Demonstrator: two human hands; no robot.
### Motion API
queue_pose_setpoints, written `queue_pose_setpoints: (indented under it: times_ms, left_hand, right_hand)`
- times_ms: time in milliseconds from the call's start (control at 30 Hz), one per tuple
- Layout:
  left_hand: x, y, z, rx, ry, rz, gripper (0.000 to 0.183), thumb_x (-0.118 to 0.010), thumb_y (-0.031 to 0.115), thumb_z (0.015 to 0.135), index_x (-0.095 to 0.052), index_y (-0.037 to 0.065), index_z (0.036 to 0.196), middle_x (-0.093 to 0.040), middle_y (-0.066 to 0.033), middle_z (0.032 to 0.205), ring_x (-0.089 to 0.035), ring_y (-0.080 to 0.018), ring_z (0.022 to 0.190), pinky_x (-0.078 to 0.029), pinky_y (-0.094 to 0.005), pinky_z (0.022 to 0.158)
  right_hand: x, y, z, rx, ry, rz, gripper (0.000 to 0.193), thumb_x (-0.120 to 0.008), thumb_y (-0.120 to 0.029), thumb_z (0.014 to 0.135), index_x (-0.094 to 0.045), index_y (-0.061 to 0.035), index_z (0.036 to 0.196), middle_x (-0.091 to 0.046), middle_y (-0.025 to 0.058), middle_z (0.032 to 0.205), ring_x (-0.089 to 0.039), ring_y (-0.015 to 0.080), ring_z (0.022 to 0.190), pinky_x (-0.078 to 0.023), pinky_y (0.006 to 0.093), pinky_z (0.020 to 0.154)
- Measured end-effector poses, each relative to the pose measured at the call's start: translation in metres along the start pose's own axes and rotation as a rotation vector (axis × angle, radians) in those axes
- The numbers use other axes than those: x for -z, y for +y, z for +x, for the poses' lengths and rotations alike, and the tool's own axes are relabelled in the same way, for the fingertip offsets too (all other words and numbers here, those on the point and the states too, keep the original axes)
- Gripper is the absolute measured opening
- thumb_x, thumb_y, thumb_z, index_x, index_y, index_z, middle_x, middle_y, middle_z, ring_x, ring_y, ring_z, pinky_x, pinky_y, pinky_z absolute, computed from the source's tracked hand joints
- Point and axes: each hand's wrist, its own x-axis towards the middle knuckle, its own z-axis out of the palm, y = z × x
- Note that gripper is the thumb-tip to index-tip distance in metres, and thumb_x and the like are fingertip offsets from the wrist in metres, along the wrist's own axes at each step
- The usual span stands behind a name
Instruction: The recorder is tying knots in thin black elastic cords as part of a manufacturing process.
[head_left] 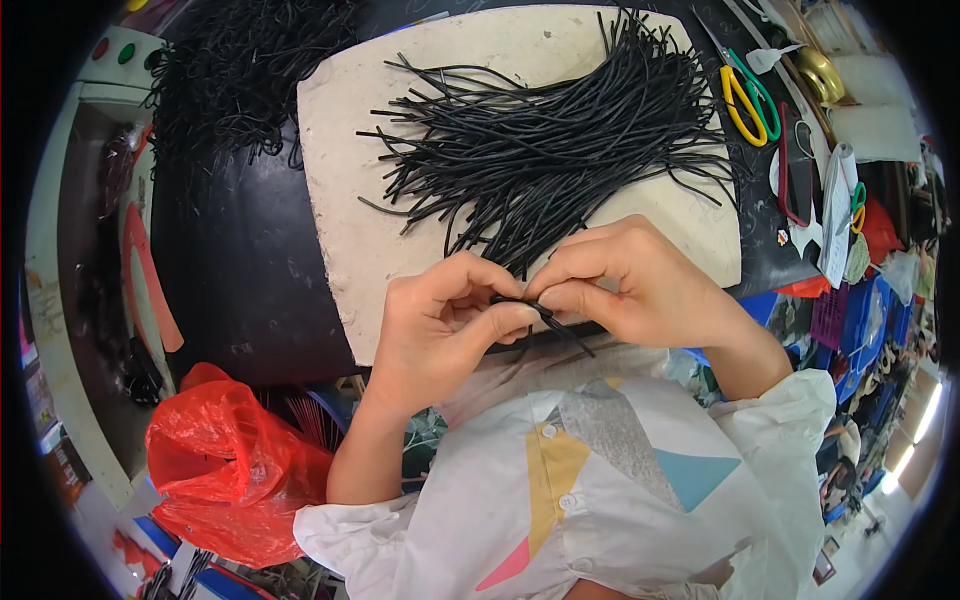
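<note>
Both of my hands meet at the near edge of a pale board (350, 210), fingertips pinched close together. Between them is a short black cord (566, 334), its loose end hanging down toward my shirt. My left hand (437, 325) grips the cord between thumb and forefinger, the other fingers curled. My right hand (630, 285) pinches the same cord just beside the left fingertips, which partly hide it. Beyond my hands, a thick bundle of cut black cords (560, 130) lies spread across the board.
A tangled heap of black cord (250, 70) lies at the far left of the black table (230, 260). Scissors with yellow and green handles (750, 100) and red-framed glasses (795, 170) rest at the right. A red plastic bag (235, 460) hangs open at the near left.
</note>
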Motion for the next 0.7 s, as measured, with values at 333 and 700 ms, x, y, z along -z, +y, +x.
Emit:
queue_pose_setpoints:
  times_ms: [333, 700]
  left_hand:
    - [0.004, -0.008, 0.002, -0.024, 0.145, -0.136, 0.011, -0.06, 0.0, 0.079, -0.057, -0.004, 0.089, -0.062, -0.0087, 0.078, -0.06, -0.0117, 0.072, -0.047, -0.0197, 0.065]
    - [-0.001, -0.001, -0.003, -0.749, 0.221, 0.837, 0.014, -0.064, -0.005, 0.071, -0.063, -0.004, 0.085, -0.064, -0.011, 0.075, -0.062, -0.0135, 0.063, -0.049, -0.0214, 0.055]
  right_hand:
    - [-0.026, 0.007, -0.002, 0.024, 0.434, 0.114, 0.008, -0.056, -0.004, 0.079, -0.061, 0.0, 0.083, -0.06, 0.0102, 0.074, -0.059, 0.0191, 0.067, -0.046, 0.0267, 0.06]
    - [-0.013, 0.003, -0.001, -0.111, 0.403, 0.355, 0.016, -0.063, -0.009, 0.077, -0.061, 0.0016, 0.089, -0.06, 0.0017, 0.07, -0.051, 0.0055, 0.061, -0.041, 0.0203, 0.054]
